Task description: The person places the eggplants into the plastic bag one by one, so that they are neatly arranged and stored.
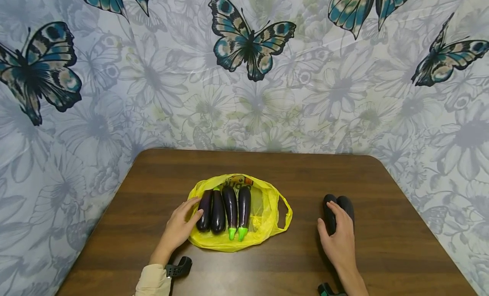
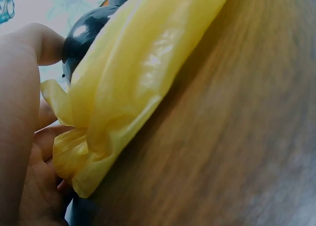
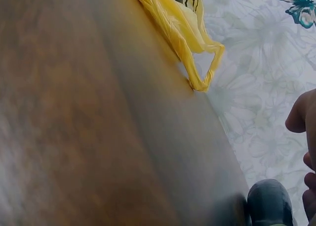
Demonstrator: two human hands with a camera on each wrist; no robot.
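Note:
Four-sided by the rim of a yellow plastic bag [image 1: 263,235], several glossy eggplants lie side by side, two with green stems toward me. My left hand [image 1: 178,226] is at the bag's left rim, thumb and fingers spread beside the leftmost eggplant [image 1: 205,211]. In the left wrist view one digit touches a dark eggplant [image 2: 89,35], while other fingers are partly hidden behind the yellow plastic. On the right, my right hand [image 1: 340,241] rests its fingers over two dark, eggplant-like vegetables [image 1: 346,205], its thumb held apart. The hand covers their near ends.
A brown wooden table [image 1: 275,270] with rounded far corners carries everything. The bag's handle loop [image 1: 287,213] points right, toward the right hand. Behind the table hangs a pale floral cloth [image 1: 183,109] with butterflies. Each wrist wears a black strap or mount [image 1: 179,267].

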